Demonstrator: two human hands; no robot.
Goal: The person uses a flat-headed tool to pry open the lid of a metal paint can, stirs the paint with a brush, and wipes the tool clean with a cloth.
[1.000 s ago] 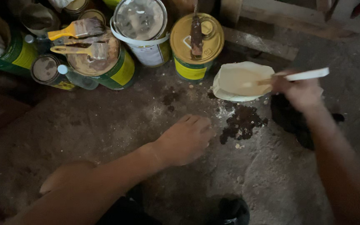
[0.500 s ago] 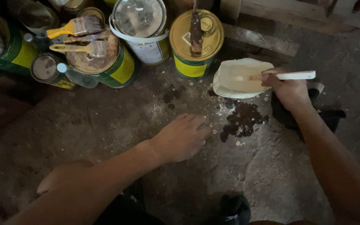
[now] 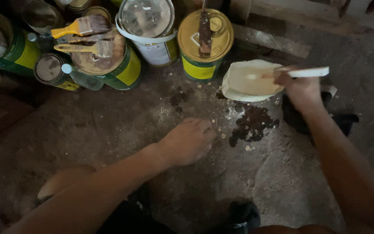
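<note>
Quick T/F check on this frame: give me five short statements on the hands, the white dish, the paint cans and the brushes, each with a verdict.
1. The right hand holds a white stick over the white dish. True.
2. The left hand grips a paintbrush. False: it rests palm down on the concrete floor, holding nothing.
3. A dark stain lies on the floor just below the dish. True.
4. The two yellow-handled brushes lie inside the dish. False: they rest on top of the paint cans at upper left.
5. The yellow can has nothing on its lid. False: a dark, narrow tool lies across it.
</note>
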